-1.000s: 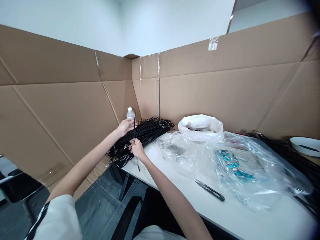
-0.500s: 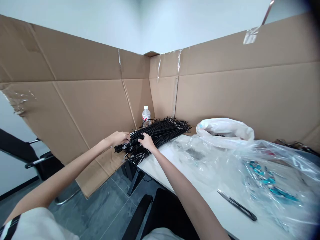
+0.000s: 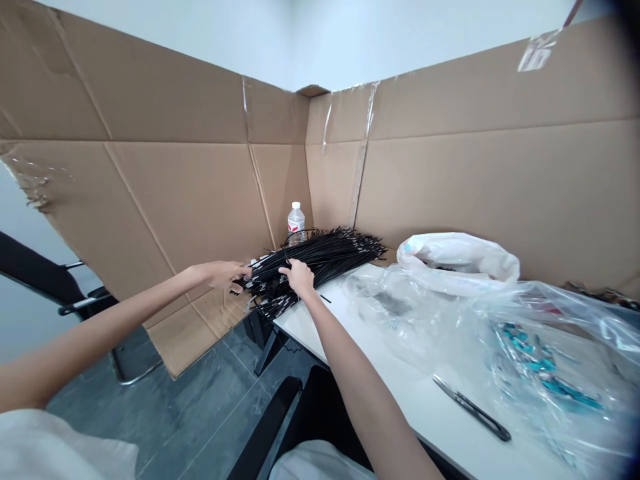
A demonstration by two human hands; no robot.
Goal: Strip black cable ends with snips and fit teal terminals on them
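Nearest, at 4 o'clock on the white table [image 3: 400, 393], lie dark snips [image 3: 471, 408] beside crumpled clear plastic bags [image 3: 525, 333]. Farther, toward 12 o'clock, both hands meet a bundle of black cords [image 3: 320, 257] lying across the table's far left corner. The right hand [image 3: 299, 277] rests curled on top of the bundle; the left hand [image 3: 223, 273] pinches the cord ends hanging past the edge at 10 o'clock. Beyond, a water bottle [image 3: 296, 223] stands against the cardboard wall [image 3: 190, 193], and a white bag [image 3: 457, 257] sits at 2 o'clock.
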